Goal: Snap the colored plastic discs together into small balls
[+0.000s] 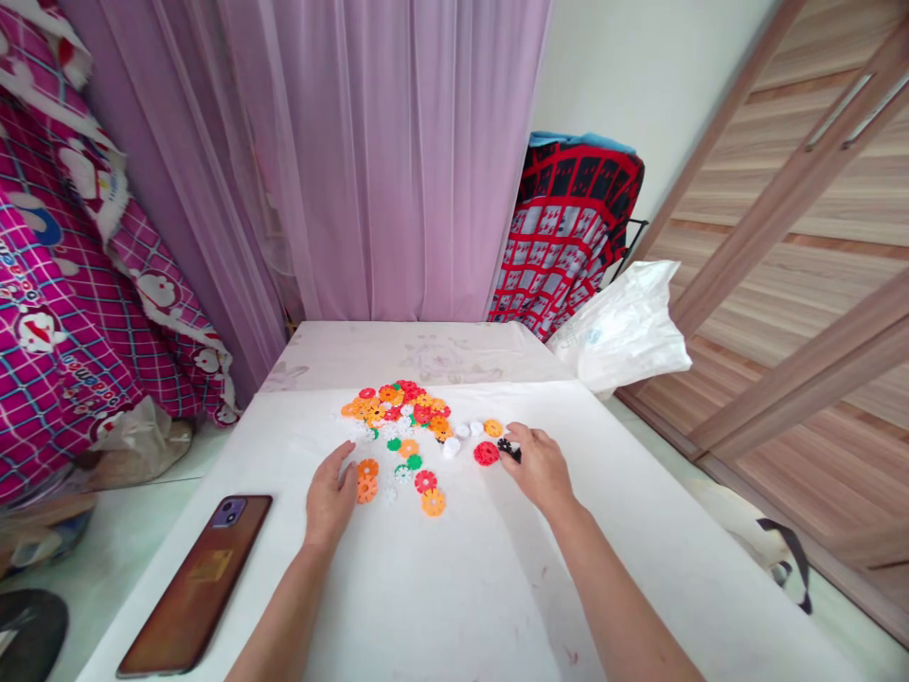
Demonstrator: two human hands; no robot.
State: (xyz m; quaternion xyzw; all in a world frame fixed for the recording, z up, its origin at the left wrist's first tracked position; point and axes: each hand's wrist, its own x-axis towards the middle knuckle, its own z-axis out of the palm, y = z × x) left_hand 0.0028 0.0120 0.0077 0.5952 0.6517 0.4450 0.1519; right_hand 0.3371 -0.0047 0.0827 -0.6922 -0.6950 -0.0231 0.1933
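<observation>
My right hand (541,469) pinches black flower-shaped plastic discs (505,445) between thumb and fingers, just above the white cloth. Beside it on the cloth lie a red disc (487,454) and an orange-yellow disc (492,428). White discs (452,447) sit a little left of these. Fingers slightly apart, my left hand (332,494) rests near two orange discs (367,488) and holds nothing visible. Between the hands are scattered green, red, white and orange discs, such as a lone orange one (433,502). Behind them spreads a mixed pile of discs (398,407).
A brown phone (199,587) lies at the left on the white-covered table (426,606). A white plastic bag (625,327) stands past the far right corner. Purple curtains (398,161) hang behind, and a wooden wardrobe (795,265) is at the right.
</observation>
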